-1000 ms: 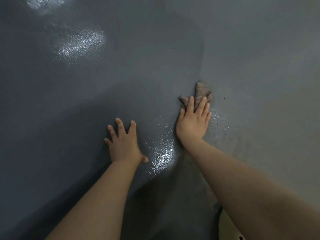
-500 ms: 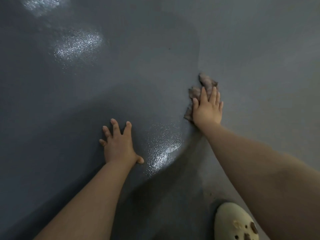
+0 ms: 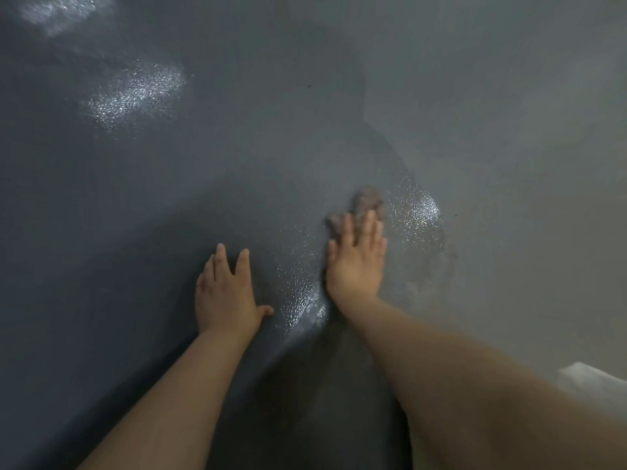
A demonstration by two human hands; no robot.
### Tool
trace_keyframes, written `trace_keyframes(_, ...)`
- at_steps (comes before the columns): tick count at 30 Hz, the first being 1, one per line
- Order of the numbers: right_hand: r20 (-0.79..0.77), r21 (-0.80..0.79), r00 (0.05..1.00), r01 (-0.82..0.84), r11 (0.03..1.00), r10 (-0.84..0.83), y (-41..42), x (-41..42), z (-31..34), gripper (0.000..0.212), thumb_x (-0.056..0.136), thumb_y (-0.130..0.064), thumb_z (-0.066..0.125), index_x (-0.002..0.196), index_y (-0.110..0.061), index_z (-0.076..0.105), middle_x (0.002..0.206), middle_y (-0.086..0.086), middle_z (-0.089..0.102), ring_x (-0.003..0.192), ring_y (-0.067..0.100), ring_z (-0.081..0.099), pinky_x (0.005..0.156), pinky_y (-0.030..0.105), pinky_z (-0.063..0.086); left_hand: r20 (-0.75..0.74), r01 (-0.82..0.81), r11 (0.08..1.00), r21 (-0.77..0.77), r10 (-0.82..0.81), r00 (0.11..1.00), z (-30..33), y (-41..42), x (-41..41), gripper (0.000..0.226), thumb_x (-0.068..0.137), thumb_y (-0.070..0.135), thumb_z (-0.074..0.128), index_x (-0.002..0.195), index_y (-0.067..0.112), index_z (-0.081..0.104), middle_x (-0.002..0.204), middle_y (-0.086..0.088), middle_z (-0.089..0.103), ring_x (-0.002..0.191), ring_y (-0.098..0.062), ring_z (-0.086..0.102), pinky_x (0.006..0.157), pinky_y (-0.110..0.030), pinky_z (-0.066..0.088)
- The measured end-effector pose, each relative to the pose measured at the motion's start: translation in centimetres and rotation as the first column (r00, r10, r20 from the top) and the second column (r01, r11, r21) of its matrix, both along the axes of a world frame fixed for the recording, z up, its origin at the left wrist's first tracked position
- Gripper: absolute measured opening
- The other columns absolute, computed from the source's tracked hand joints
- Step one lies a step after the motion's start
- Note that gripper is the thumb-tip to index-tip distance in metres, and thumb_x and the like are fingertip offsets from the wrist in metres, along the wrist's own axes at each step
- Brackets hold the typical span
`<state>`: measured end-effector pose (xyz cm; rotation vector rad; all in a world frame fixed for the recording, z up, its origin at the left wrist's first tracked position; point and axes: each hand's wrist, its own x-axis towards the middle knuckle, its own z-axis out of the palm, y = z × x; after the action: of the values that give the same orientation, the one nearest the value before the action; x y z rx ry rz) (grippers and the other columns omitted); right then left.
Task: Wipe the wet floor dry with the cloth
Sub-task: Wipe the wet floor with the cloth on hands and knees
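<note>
A small crumpled brownish cloth (image 3: pixel 366 201) lies on the dark grey floor (image 3: pixel 237 147), mostly under the fingers of my right hand (image 3: pixel 356 266), which presses flat on it. My left hand (image 3: pixel 225 293) rests palm down on the floor with fingers spread, a short way left of the right hand and holding nothing. Wet, glistening patches (image 3: pixel 417 212) show just right of the cloth and between the two hands (image 3: pixel 302 293). The floor to the right looks lighter and duller.
More shiny wet patches lie far left (image 3: pixel 135 96) and at the top left corner (image 3: pixel 61 11). A pale edge of something (image 3: pixel 593 385) shows at the lower right, behind my right forearm.
My right hand and the cloth have slid back toward me and to the left, leaving a wet sheen on its right. The pale shoe seen earlier at the bottom is out of view.
</note>
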<state>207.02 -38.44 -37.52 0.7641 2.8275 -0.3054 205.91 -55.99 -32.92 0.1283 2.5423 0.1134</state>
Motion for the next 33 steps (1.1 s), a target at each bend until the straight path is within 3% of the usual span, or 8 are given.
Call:
trace_keyframes(4, 0.021, -0.02, 0.89, -0.454, 0.891, 0.455, -5.4, 2.1, 0.2, 0.06, 0.088, -0.044, 0.024, 0.14, -0.024, 0.045, 0.152, 0.01, 0.031, 0.14, 0.033, 0.029, 0.112, 0.044, 0.015, 0.026, -0.027, 0.999, -0.046, 0.028, 0.999, 0.5, 0.2, 1.6, 0.113, 0.071, 0.053, 0.074, 0.151, 0.018, 0.002, 0.157, -0.015, -0.002, 0.143, -0.031, 0.009, 0.115, -0.036, 0.017)
trace_keyframes(8, 0.057, -0.048, 0.838, -0.54, 0.84, 0.542, -2.3, 2.2, 0.4, 0.056, 0.086, -0.045, 0.029, 0.133, -0.028, 0.054, 0.145, 0.007, 0.045, 0.132, 0.026, 0.044, 0.108, 0.045, 0.03, 0.061, 0.02, 0.995, -0.094, -0.014, 0.998, 0.9, 1.5, 3.2, 0.123, 0.065, 0.059, 0.075, 0.15, 0.023, -0.007, 0.155, -0.017, -0.012, 0.144, -0.033, 0.001, 0.116, -0.04, 0.013)
trace_keyframes(10, 0.035, 0.003, 0.888, -0.459, 0.888, 0.459, 0.4, 2.1, 0.4, 0.053, 0.086, -0.043, 0.034, 0.13, -0.026, 0.057, 0.142, 0.01, 0.048, 0.128, 0.028, 0.048, 0.105, 0.048, 0.034, 0.108, 0.04, 0.994, -0.106, -0.029, 0.994, 0.8, 2.6, 4.0, 0.127, 0.064, 0.061, 0.075, 0.149, 0.028, -0.014, 0.154, -0.018, -0.02, 0.144, -0.036, -0.007, 0.115, -0.046, 0.012)
trace_keyframes(15, 0.077, 0.037, 0.997, 0.006, 0.999, -0.009, 8.2, 3.8, 0.5, 0.053, 0.101, -0.04, 0.029, 0.151, -0.026, 0.018, 0.16, 0.008, 0.001, 0.147, 0.023, 0.001, 0.117, 0.039, -0.002, 0.154, 0.032, 0.998, -0.063, -0.022, 0.988, 0.2, 3.4, 4.8, 0.13, 0.064, 0.054, 0.079, 0.148, 0.03, -0.018, 0.153, -0.017, -0.025, 0.143, -0.04, -0.012, 0.112, -0.054, 0.02)
trace_keyframes(22, -0.09, -0.054, 0.776, 0.622, 0.781, -0.624, 4.0, 7.0, -1.1, 0.051, 0.098, -0.028, 0.045, 0.142, -0.004, 0.039, 0.15, 0.03, 0.023, 0.138, 0.044, 0.024, 0.111, 0.052, 0.022, 0.156, 0.021, 0.999, -0.033, -0.015, 0.988, -0.1, 3.5, 4.6, 0.13, 0.063, 0.05, 0.081, 0.149, 0.029, -0.014, 0.152, -0.018, -0.024, 0.142, -0.043, -0.01, 0.11, -0.057, 0.023)
trace_keyframes(25, -0.027, -0.024, 0.879, 0.475, 0.88, -0.475, -0.6, 7.0, -0.8, 0.055, 0.089, -0.035, 0.035, 0.129, -0.002, 0.055, 0.138, 0.033, 0.042, 0.125, 0.048, 0.045, 0.101, 0.054, 0.036, 0.155, 0.01, 1.0, -0.022, -0.006, 0.988, -0.2, 3.6, 4.5, 0.129, 0.064, 0.047, 0.082, 0.149, 0.028, -0.013, 0.152, -0.018, -0.024, 0.142, -0.043, -0.011, 0.11, -0.058, 0.022)
trace_keyframes(28, 0.027, -0.054, 0.982, 0.188, 0.981, -0.186, -2.1, 7.3, -0.2, 0.058, 0.088, -0.039, 0.032, 0.13, -0.008, 0.055, 0.14, 0.027, 0.044, 0.126, 0.043, 0.046, 0.105, 0.048, 0.029, 0.164, -0.003, 1.0, -0.007, 0.004, 0.986, -0.2, 3.6, 4.5, 0.128, 0.064, 0.045, 0.082, 0.15, 0.028, -0.012, 0.152, -0.018, -0.024, 0.142, -0.044, -0.012, 0.11, -0.06, 0.021)
trace_keyframes(33, -0.068, 0.047, 0.953, -0.293, 0.955, 0.295, 4.6, 4.3, -0.8, 0.057, 0.093, -0.045, 0.029, 0.141, -0.017, 0.044, 0.15, 0.018, 0.032, 0.138, 0.036, 0.032, 0.113, 0.044, 0.015, 0.183, -0.008, 1.0, -0.005, 0.009, 0.983, -0.3, 3.4, 4.4, 0.134, 0.059, 0.045, 0.085, 0.15, 0.028, -0.012, 0.152, -0.018, -0.025, 0.141, -0.043, -0.013, 0.109, -0.06, 0.021)
